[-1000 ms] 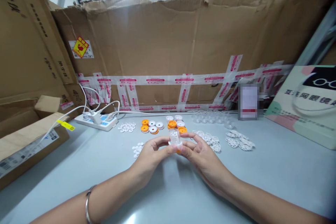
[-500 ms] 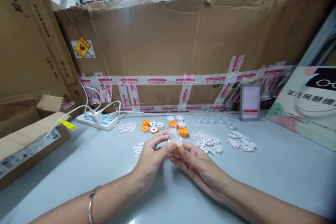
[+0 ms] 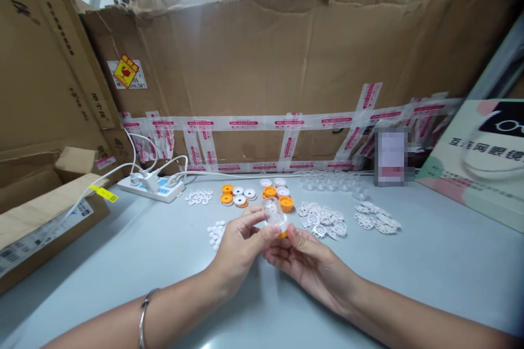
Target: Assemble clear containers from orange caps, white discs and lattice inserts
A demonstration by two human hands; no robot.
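Note:
Both my hands meet over the grey table around a small clear plastic capsule (image 3: 273, 211) with an orange base. My left hand (image 3: 239, 248) pinches the capsule between thumb and fingers. My right hand (image 3: 305, 256) lies palm up just under it, fingers curled against the orange base. Behind the hands lie orange and white caps (image 3: 239, 196) and more orange caps (image 3: 280, 194). Small white discs (image 3: 215, 230) sit to the left of my left hand.
White perforated inserts (image 3: 323, 218) and a second pile (image 3: 376, 217) lie to the right, clear domes (image 3: 333, 181) behind them. A power strip (image 3: 149, 188) with white cables sits back left. Cardboard walls (image 3: 262, 71) and boxes (image 3: 45, 218) enclose the table (image 3: 429, 272); a printed box (image 3: 478, 158) leans right.
The capsule has tilted and risen a little in my fingers. My right hand has slid lower and turned palm up beneath it.

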